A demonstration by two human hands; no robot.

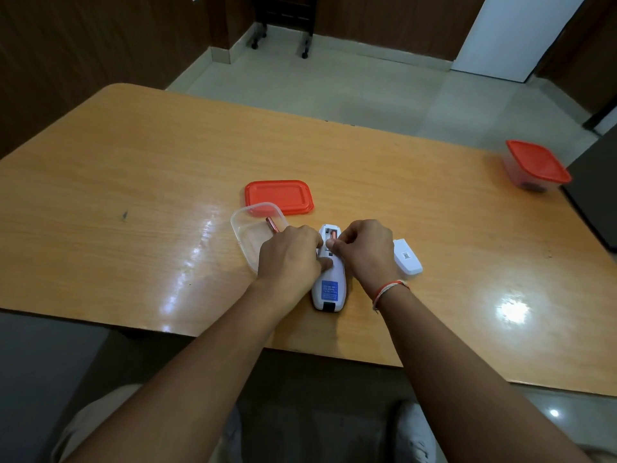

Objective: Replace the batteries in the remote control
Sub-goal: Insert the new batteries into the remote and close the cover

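Note:
A white remote control (329,289) lies face down near the table's front edge, with a blue label on its back and its battery compartment uncovered. My left hand (290,253) grips the remote's left side, thumb across its back. My right hand (362,248) pinches a battery (333,234) that sits in the compartment. The white battery cover (407,257) lies on the table just right of my right hand. Another battery (272,224) rests in a clear plastic container (247,235) to the left.
An orange lid (278,197) lies behind the clear container. A second container with an orange lid (534,165) stands at the far right of the wooden table (133,195). A dark object borders the table's right edge.

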